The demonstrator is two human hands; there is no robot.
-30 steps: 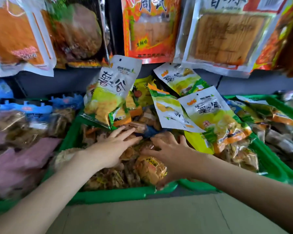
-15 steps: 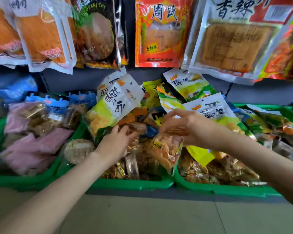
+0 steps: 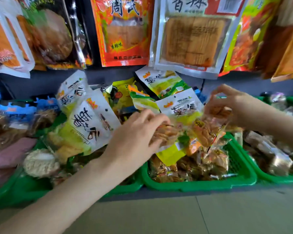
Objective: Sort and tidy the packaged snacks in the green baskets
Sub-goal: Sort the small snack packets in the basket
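Observation:
My left hand reaches across the baskets, and its fingers curl round a clear packet of orange snacks. Further right and raised, my right hand pinches the top of another clear snack packet, which hangs over the middle green basket. That basket holds several similar clear packets. White-and-yellow chip bags lean over the left green basket; one more chip bag stands behind my hands.
A third green basket at the right holds brownish wrapped snacks. Blue-topped packets and pink ones fill the far left. Large snack bags hang on the wall above. A grey floor lies in front.
My right hand has carried its clear packet up and to the right, over the middle basket. My left hand has moved right and taken hold of another clear packet.

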